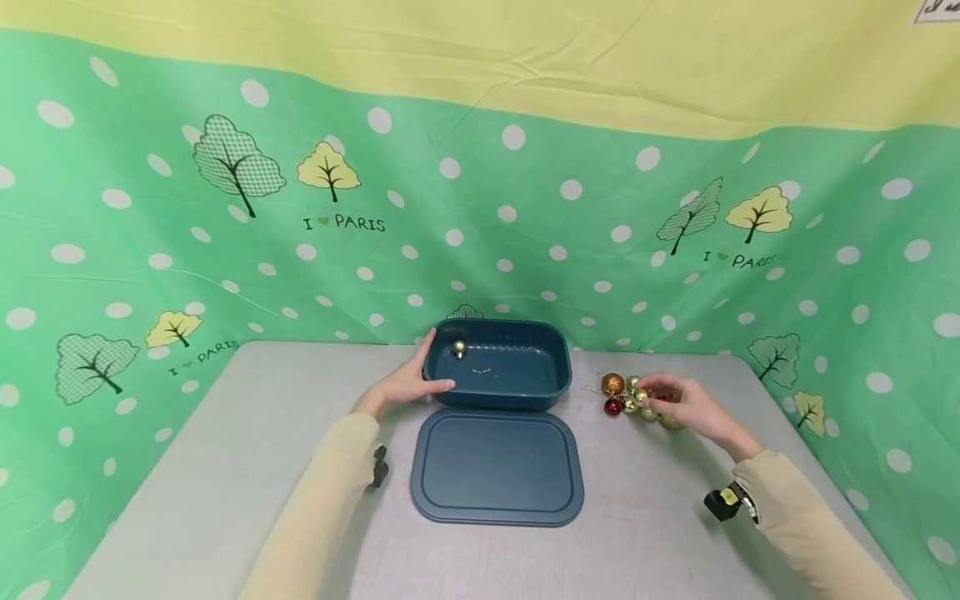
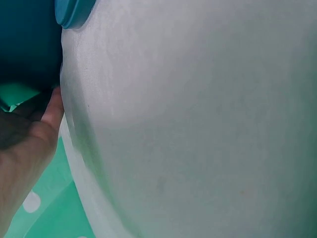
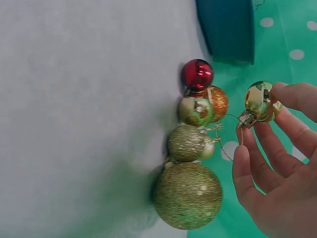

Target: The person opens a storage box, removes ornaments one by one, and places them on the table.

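Observation:
A dark blue rectangular container (image 1: 498,398) stands at the back of the table. Inside it lie a small gold bauble (image 1: 459,347) and a short gold string (image 1: 481,371). My left hand (image 1: 408,379) rests against the container's left end, thumb along the front and fingers stretched up the side. Raised over a cluster of ornaments, my right hand (image 3: 282,168) pinches a shiny gold bauble (image 3: 259,101) with a looped string. Below it sit a red bauble (image 3: 197,75), an orange glitter ball (image 3: 218,101), a large gold glitter ball (image 3: 188,196) and several smaller gold ones.
A blue flat lid (image 1: 497,467) lies on the grey table (image 1: 645,533) just in front of the container. Behind the table hangs a green dotted cloth (image 1: 510,258) with tree prints, close to the container's back wall.

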Demonstrator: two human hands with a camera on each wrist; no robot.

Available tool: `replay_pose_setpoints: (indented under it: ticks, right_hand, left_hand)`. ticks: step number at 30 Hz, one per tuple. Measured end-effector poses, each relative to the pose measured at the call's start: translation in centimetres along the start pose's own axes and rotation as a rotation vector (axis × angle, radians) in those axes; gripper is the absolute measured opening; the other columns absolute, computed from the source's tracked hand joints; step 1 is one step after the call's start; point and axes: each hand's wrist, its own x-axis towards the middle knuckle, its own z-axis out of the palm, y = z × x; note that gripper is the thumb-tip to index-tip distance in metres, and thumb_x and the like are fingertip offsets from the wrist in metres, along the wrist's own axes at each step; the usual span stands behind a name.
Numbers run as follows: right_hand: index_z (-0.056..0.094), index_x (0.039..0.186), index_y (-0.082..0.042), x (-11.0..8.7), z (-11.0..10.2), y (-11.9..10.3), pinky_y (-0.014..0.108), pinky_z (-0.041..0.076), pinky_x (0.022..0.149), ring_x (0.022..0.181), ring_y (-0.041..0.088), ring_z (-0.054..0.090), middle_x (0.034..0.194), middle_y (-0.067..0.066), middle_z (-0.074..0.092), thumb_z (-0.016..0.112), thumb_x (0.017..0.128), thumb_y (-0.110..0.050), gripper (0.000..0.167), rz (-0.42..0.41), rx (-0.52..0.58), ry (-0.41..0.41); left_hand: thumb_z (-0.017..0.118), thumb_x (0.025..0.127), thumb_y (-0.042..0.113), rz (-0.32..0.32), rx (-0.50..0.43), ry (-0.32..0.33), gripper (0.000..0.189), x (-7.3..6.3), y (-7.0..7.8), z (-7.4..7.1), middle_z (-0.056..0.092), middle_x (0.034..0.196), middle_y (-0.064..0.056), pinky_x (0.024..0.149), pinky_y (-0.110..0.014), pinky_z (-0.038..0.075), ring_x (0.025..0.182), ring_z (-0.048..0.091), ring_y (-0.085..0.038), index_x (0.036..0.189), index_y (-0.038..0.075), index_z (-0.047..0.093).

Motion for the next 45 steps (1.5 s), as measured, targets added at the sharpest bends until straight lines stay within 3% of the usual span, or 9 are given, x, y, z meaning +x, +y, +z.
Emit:
replay_pose_setpoints:
  ticks: [11, 18, 23, 31, 38, 45]
  right_hand:
    - [0.062, 0.11, 0.013, 0.4, 1.6, 0.9, 0.028, 0.055, 0.071, 0.085, 0.027, 0.063, 0.1, 0.021, 0.066, 0.069, 0.086, 0.002, 0.027, -0.154, -0.077, -0.003]
    - [0.066, 0.107, 0.005, 0.5, 2.3, 0.8, 0.037, 0.055, 0.076, 0.087, 0.028, 0.063, 0.1, 0.014, 0.067, 0.073, 0.082, 0.0, 0.026, -0.098, -0.15, 0.029]
    - [0.067, 0.105, 0.005, 0.7, 2.8, 1.1, 0.04, 0.054, 0.075, 0.085, 0.025, 0.062, 0.098, 0.012, 0.067, 0.073, 0.081, 0.001, 0.025, -0.101, -0.188, 0.017]
    - [0.068, 0.102, 0.001, 0.8, 3.5, 1.2, 0.03, 0.053, 0.065, 0.078, 0.017, 0.06, 0.092, 0.006, 0.066, 0.074, 0.078, 0.002, 0.025, -0.096, -0.249, 0.007]
    - [0.068, 0.102, 0.001, 0.6, 3.9, 1.1, 0.041, 0.053, 0.069, 0.081, 0.024, 0.062, 0.096, 0.01, 0.067, 0.076, 0.078, 0.001, 0.025, -0.118, -0.301, 0.036]
    - [0.064, 0.107, 0.008, 0.6, 3.4, 0.6, 0.038, 0.056, 0.068, 0.081, 0.027, 0.062, 0.099, 0.019, 0.066, 0.072, 0.076, 0.009, 0.032, -0.139, -0.216, 0.067]
  left_hand:
    - [0.073, 0.086, 0.037, -0.001, -0.009, -0.001, 0.112, -0.1, 0.0, -0.1, -0.004, 0.159, -0.019, 0.113, -0.056, 0.013, 0.142, 0.009, -0.043, 0.155, 0.018, -0.013]
    - [0.073, 0.086, 0.036, -0.006, -0.008, 0.0, 0.111, -0.1, 0.2, -0.1, -0.004, 0.159, -0.018, 0.113, -0.054, 0.014, 0.142, 0.01, -0.041, 0.155, 0.019, -0.013]
    - [0.073, 0.086, 0.036, -0.013, -0.013, -0.001, 0.111, -0.1, 0.2, -0.1, -0.003, 0.159, -0.02, 0.113, -0.055, 0.014, 0.142, 0.011, -0.042, 0.155, 0.019, -0.013]
    - [0.073, 0.087, 0.035, -0.008, -0.017, -0.004, 0.111, -0.1, 0.2, -0.1, -0.004, 0.159, -0.018, 0.113, -0.054, 0.015, 0.142, 0.01, -0.041, 0.155, 0.018, -0.013]
    - [0.073, 0.087, 0.034, -0.003, -0.031, -0.001, 0.111, -0.1, 0.3, -0.1, -0.005, 0.159, -0.02, 0.113, -0.054, 0.012, 0.142, 0.008, -0.041, 0.155, 0.018, -0.013]
    - [0.073, 0.087, 0.035, 0.0, -0.02, 0.0, 0.111, -0.1, 0.1, -0.1, -0.003, 0.159, -0.021, 0.113, -0.054, 0.013, 0.142, 0.01, -0.042, 0.154, 0.018, -0.013]
